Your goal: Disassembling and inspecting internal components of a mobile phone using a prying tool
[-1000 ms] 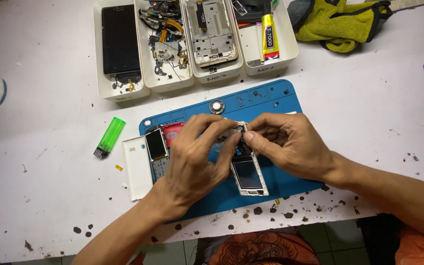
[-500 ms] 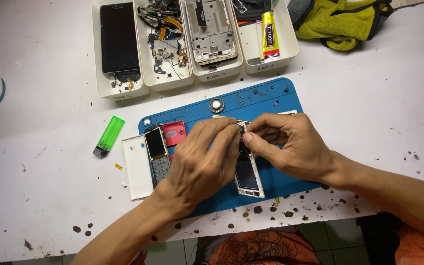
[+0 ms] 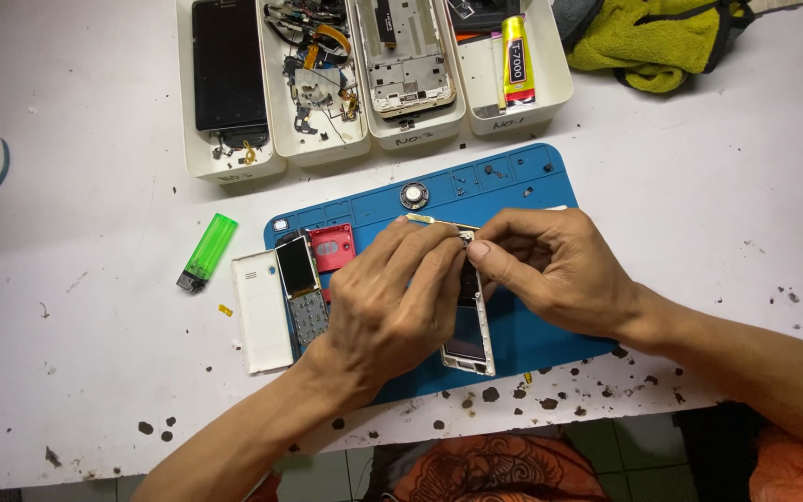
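while hands (image 3: 476, 279) pinch top, phone frame (image 3: 469, 335) lies lengthwise toward body

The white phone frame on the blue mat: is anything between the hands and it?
Nothing visible. Both the left hand and the right hand already pinch the top end of the white phone frame over the blue mat. The keypad board and the red part lie off to the side.
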